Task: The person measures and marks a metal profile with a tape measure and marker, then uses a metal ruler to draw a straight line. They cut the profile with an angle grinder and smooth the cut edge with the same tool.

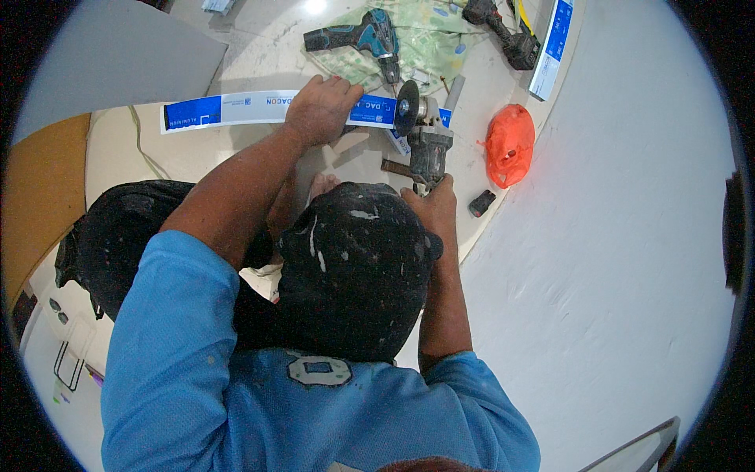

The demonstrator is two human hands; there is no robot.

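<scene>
My left hand (324, 110) is closed over a long strip (220, 112) with blue-and-white film, pressing it down near its middle. In my right hand (437, 200) is an angle grinder (430, 153), gripped by its rear body. The grinder's dark disc (407, 108) stands on edge against the strip, to the right of my left hand. Whether it spins or has cut in, I cannot tell. A short piece of the same filmed strip shows under and beyond the disc. Close to the grinder lies a small brown bar (396, 167).
A teal-and-black cordless drill (376, 38) rests on a patterned green cloth (436, 27). Another power tool (515, 43) and a filmed strip (552, 51) lie at the far right. An orange bag (510, 145) and a small black object (481, 203) sit near the white wall (613, 236).
</scene>
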